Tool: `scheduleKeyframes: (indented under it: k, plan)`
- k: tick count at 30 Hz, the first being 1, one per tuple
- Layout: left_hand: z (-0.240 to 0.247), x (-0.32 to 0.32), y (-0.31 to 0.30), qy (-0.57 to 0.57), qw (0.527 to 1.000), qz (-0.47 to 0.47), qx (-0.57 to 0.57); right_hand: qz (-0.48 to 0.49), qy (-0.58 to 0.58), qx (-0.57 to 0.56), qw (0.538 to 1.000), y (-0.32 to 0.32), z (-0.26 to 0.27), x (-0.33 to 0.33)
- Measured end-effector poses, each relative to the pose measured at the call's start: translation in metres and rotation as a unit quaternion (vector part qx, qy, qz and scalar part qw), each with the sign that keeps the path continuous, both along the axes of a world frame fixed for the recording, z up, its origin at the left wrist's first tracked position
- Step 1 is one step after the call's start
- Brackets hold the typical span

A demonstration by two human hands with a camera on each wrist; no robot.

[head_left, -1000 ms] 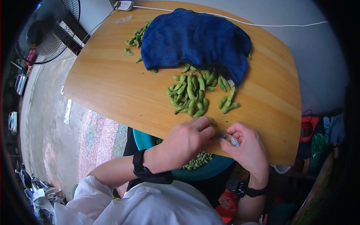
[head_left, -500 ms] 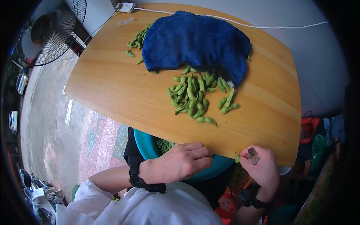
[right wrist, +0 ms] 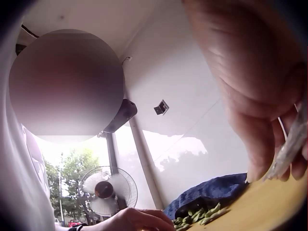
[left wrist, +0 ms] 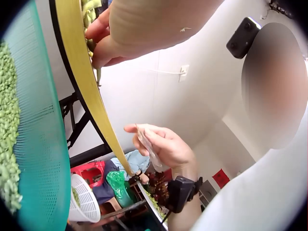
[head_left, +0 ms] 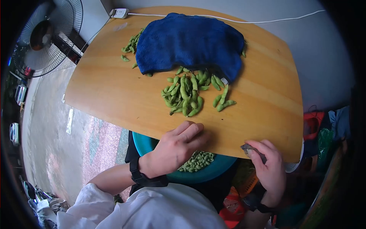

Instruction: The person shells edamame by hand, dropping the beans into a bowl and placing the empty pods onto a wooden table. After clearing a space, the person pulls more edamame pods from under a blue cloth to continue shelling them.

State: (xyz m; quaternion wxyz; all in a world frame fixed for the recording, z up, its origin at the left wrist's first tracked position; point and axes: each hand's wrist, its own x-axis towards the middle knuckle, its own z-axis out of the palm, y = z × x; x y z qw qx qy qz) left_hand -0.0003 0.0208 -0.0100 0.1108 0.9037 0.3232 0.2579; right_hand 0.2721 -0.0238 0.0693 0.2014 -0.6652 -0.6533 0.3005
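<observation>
My left hand is at the table's front edge, below a heap of green soybean pods. Its thumb and fingers pinch a pod, partly hidden by them in the left wrist view; from above, the back of the hand covers it. My right hand, over the edge farther right, holds a small flat, dark blade-like piece between thumb and fingers. In the right wrist view this piece has a clear plastic wrap. Below the edge, a teal basin holds shelled green beans.
A blue towel covers the back of the wooden table, with more pods at its left. A power strip and white cable lie behind. A fan stands left; a white basket sits below, right.
My left hand has moved from over the basin up onto the table; the lone pod there is now out of sight beneath it. The pod piece at my right thumb is gone.
</observation>
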Motion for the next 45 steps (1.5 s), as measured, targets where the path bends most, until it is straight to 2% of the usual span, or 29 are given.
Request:
scheduleKeyframes:
  k: [2,3,5,24,26,30,33,35,38,41,45]
  plan:
    - [-0.007,0.003,-0.001,-0.096,0.995,0.035,0.003,0.029,0.073,0.022,0.997,0.018,-0.016,-0.02]
    - [-0.007,0.007,-0.003,-0.093,0.995,0.034,0.006,0.028,0.076,0.024,0.996,0.026,-0.023,-0.027]
    - [-0.007,0.017,-0.005,-0.137,0.983,0.121,-0.008,0.018,0.137,-0.041,0.99,0.041,-0.033,-0.038]
    - [-0.013,0.015,-0.001,-0.143,0.983,0.117,-0.017,0.041,0.085,-0.118,0.989,0.072,-0.029,-0.056]
    - [-0.012,0.015,-0.001,-0.144,0.983,0.11,-0.02,0.067,0.014,-0.122,0.99,0.076,-0.024,-0.06]
    - [-0.01,0.011,0.003,-0.136,0.986,0.096,-0.014,0.087,-0.009,-0.098,0.991,0.081,-0.023,-0.06]
    - [-0.001,0.007,0.016,-0.104,0.993,0.049,-0.036,0.091,-0.026,-0.126,0.987,0.084,-0.02,-0.06]
    - [0.003,0.005,0.028,-0.059,0.994,-0.02,-0.093,0.106,-0.043,-0.107,0.988,0.085,-0.02,-0.06]
    - [0.007,0.005,0.039,-0.047,0.989,-0.05,-0.131,0.109,-0.05,-0.117,0.986,0.086,-0.019,-0.061]
    - [0.01,0.001,0.039,-0.094,0.983,-0.081,-0.133,0.106,-0.061,-0.115,0.986,0.085,-0.019,-0.062]
    - [0.0,-0.008,0.024,-0.095,0.988,-0.072,-0.097,0.112,-0.057,-0.11,0.986,0.084,-0.02,-0.061]
